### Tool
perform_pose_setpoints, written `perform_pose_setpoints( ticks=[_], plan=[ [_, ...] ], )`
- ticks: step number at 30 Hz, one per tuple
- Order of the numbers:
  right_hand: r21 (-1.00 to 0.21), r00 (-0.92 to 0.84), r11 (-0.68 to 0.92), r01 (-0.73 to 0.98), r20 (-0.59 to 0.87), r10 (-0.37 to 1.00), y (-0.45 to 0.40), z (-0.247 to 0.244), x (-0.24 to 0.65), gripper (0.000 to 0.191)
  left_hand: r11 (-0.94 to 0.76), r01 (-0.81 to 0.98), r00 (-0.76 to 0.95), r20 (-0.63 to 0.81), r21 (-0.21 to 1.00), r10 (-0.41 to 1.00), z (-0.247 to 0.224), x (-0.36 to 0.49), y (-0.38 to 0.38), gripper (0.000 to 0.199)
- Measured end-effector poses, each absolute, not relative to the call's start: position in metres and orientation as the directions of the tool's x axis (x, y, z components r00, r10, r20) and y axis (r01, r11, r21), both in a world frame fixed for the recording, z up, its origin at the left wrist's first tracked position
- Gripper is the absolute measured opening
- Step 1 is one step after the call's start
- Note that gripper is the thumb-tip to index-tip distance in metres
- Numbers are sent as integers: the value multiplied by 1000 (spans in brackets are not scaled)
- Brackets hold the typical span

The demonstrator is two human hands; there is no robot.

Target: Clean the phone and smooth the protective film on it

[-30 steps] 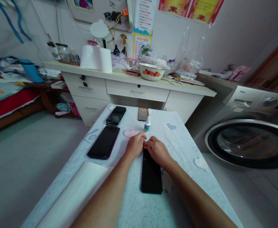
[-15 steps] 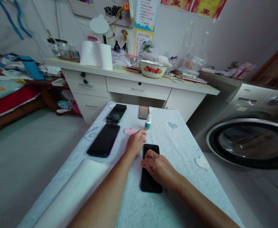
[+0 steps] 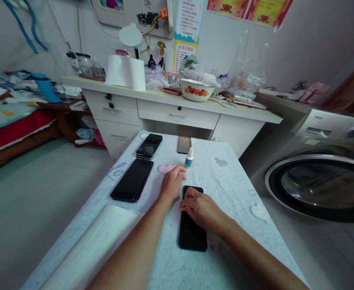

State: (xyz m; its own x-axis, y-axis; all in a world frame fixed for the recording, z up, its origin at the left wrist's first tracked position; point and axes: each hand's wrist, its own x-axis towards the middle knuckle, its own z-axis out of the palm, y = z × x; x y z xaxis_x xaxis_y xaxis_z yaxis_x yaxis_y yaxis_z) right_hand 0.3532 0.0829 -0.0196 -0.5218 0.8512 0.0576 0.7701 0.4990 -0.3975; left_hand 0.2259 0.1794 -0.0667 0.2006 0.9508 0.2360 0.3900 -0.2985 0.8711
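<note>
A black phone (image 3: 193,231) lies flat on the patterned tablecloth (image 3: 225,185). Over its upper half is my right hand (image 3: 199,207), with thumb and fingertips pinched together; what is between them is too small to make out. My left hand (image 3: 172,181) rests on the cloth just beyond the phone's upper left corner, fingers partly curled, and I cannot see whether it holds anything. Right beyond its fingertips stands a small white spray bottle (image 3: 189,158) with a blue and yellow label.
Stacked dark phones (image 3: 149,146) and a larger dark device (image 3: 132,180) lie on the left. A brownish phone or case (image 3: 184,144) is at the far edge. White paper or cloth (image 3: 98,245) lies near left. Behind are a desk (image 3: 177,114) and a washing machine (image 3: 319,161).
The whole view has shifted slightly down and right. Both hands keep nearly the same places relative to the phone and bottle.
</note>
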Motion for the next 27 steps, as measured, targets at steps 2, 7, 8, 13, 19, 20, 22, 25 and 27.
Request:
perform_pose_setpoints(
  ticks=[2, 7, 8, 13, 19, 20, 22, 25, 27],
  plan=[
    [-389, -463, 449, 804, 62, 884, 96, -22, 355, 18, -296, 393, 195, 235, 871, 952, -67, 226, 180, 28],
    [-372, -343, 362, 855, 119, 932, 115, -26, 357, 21, -289, 404, 227, 211, 868, 951, -68, 225, 180, 29],
    [-368, -321, 343, 864, 122, 939, 117, -26, 358, 21, -294, 404, 236, 212, 866, 948, -69, 225, 180, 29],
    [-361, -223, 248, 899, 110, 969, 118, -28, 368, 23, -325, 419, 269, 226, 848, 936, -70, 226, 180, 29],
    [-348, -173, 193, 917, 90, 981, 112, -25, 383, 24, -325, 441, 272, 221, 837, 937, -70, 227, 179, 28],
    [-345, -171, 191, 919, 90, 981, 111, -25, 383, 24, -325, 445, 273, 220, 835, 937, -70, 227, 179, 28],
    [-339, -175, 197, 920, 96, 980, 111, -25, 380, 23, -324, 451, 275, 216, 831, 937, -69, 227, 179, 27],
    [-335, -198, 230, 914, 128, 972, 112, -29, 370, 23, -320, 466, 279, 205, 825, 938, -68, 227, 179, 27],
    [-332, -218, 256, 908, 149, 965, 113, -31, 363, 23, -320, 471, 281, 203, 822, 938, -68, 227, 179, 27]
  ],
)
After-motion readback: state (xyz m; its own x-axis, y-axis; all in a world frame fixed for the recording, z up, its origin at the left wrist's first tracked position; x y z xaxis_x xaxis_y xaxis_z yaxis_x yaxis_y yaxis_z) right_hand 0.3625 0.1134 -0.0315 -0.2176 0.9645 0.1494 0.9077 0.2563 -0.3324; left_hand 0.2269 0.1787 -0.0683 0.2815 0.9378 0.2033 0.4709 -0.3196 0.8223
